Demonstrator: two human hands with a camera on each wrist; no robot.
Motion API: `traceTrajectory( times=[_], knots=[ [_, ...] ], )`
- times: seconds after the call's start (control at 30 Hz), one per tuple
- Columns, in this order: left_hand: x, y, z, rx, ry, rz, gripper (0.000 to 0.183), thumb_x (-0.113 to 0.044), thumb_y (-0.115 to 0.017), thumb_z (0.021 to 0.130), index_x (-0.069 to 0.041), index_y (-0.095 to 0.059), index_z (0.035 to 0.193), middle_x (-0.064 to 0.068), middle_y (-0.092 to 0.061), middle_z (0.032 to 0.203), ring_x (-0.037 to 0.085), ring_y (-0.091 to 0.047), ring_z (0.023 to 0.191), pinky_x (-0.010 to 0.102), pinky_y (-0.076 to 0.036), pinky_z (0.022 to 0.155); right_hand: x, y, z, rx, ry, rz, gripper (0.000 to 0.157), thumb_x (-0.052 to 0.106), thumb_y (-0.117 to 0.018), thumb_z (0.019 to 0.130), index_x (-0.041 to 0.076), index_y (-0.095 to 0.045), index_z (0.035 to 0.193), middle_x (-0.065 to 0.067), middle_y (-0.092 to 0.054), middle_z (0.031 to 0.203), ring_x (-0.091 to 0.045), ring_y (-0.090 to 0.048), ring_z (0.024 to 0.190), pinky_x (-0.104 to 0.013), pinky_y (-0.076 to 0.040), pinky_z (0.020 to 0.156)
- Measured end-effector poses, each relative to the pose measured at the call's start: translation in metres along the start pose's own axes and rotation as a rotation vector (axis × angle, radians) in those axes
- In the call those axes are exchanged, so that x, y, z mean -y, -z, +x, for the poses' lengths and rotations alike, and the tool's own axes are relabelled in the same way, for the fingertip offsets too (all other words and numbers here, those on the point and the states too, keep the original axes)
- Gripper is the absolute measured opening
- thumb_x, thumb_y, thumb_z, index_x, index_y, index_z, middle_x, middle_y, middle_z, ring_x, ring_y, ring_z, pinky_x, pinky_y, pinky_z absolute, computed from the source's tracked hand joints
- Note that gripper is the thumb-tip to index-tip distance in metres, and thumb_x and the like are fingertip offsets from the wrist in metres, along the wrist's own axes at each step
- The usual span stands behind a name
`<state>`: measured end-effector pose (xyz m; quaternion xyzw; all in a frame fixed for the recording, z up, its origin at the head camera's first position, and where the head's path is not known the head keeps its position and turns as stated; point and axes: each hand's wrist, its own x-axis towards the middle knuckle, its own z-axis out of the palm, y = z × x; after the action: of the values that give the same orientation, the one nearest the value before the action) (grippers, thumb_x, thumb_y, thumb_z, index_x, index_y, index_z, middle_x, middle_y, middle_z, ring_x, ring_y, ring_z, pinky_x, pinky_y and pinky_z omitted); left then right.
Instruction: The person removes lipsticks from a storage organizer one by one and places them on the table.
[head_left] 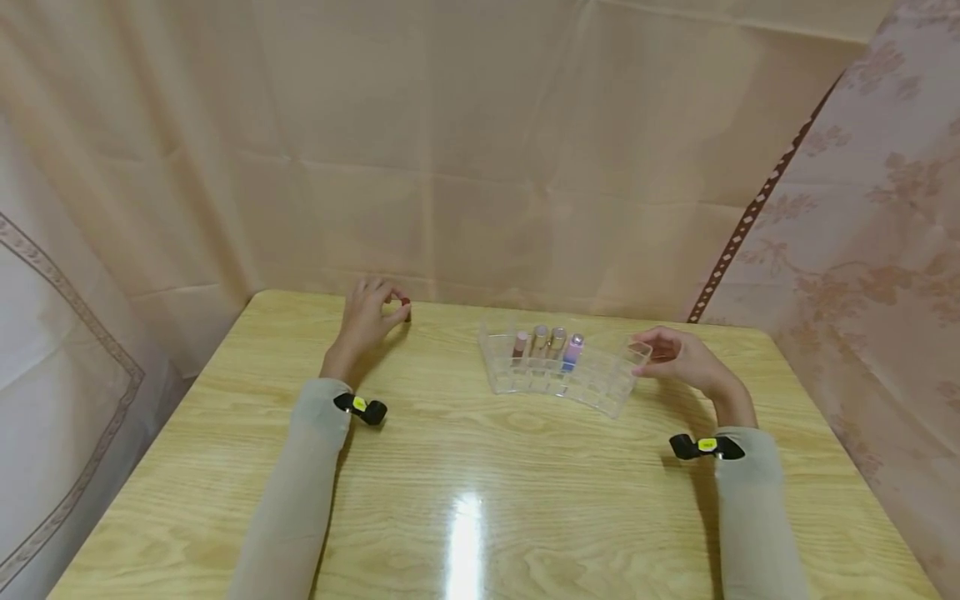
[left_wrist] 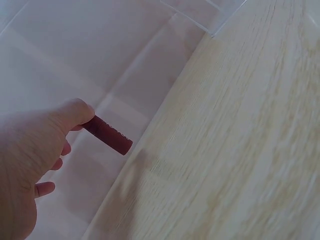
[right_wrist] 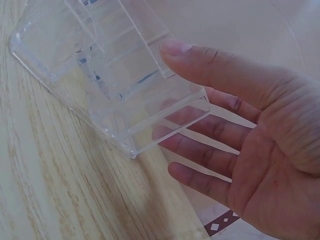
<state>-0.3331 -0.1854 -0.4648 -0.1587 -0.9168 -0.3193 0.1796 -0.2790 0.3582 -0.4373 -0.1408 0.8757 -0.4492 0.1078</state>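
My left hand (head_left: 367,314) pinches a dark red lipstick tube (left_wrist: 107,135) between thumb and forefinger, close to the table's back edge. The other fingers of that hand fan out behind it. At the right, my right hand (head_left: 686,360) grips the end of a clear lipstick organizer (right_wrist: 145,107), thumb on the near side and fingers seen through the plastic on the far side. Several tubes stand in the organizer's back row: a pink and brown one (head_left: 519,345), two with gold caps, and a purple-blue one (head_left: 573,353).
The wooden table (head_left: 525,492) extends toward me, with a bright light reflection near its front. A beige cloth (head_left: 480,167) hangs right behind the back edge. Patterned cloths hang at both sides. Each sleeve carries a small black wrist camera (head_left: 362,407).
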Motion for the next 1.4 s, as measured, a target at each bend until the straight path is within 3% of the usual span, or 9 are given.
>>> traceTrajectory(
  times=[0.3,0.77,1.03,1.4],
  knots=[
    [0.0033,-0.0016,-0.0007,0.002,0.007,0.004,0.015,-0.021,-0.072,0.096,-0.009,-0.066,0.101,0.014,-0.059,0.109,0.031,-0.044,0.106,0.051,-0.029,0.098,0.002,-0.0003,-0.0007,0.001,0.015,0.034,0.064,0.017,-0.083,0.085,-0.003,-0.054,0.138,-0.018,-0.065,0.134,-0.011,-0.068,0.102,-0.025,-0.057,0.082],
    [0.0067,-0.0024,-0.0007,0.024,0.022,0.005,0.015,-0.023,-0.071,0.097,-0.009,-0.067,0.101,0.018,-0.061,0.113,0.032,-0.043,0.109,0.05,-0.028,0.1,0.002,0.0005,-0.0004,0.003,0.016,0.033,0.059,0.017,-0.082,0.086,-0.001,-0.056,0.137,-0.013,-0.067,0.131,-0.009,-0.066,0.098,-0.025,-0.056,0.081],
    [0.008,-0.0042,-0.0003,0.025,0.024,0.02,0.013,-0.02,-0.073,0.095,-0.01,-0.066,0.1,0.013,-0.06,0.114,0.032,-0.045,0.11,0.052,-0.03,0.1,0.001,0.0001,-0.0016,0.0,0.035,0.039,0.058,0.014,-0.081,0.087,-0.003,-0.056,0.136,-0.009,-0.069,0.128,-0.008,-0.067,0.097,-0.025,-0.057,0.08],
    [0.0088,-0.0041,-0.0004,0.046,0.04,0.027,0.014,-0.024,-0.072,0.096,-0.011,-0.066,0.101,0.014,-0.059,0.115,0.032,-0.045,0.107,0.051,-0.029,0.102,0.0014,0.0004,-0.0018,-0.001,0.003,0.017,0.061,0.017,-0.082,0.087,0.0,-0.056,0.138,-0.017,-0.065,0.133,-0.007,-0.065,0.099,-0.025,-0.056,0.081]
  ],
)
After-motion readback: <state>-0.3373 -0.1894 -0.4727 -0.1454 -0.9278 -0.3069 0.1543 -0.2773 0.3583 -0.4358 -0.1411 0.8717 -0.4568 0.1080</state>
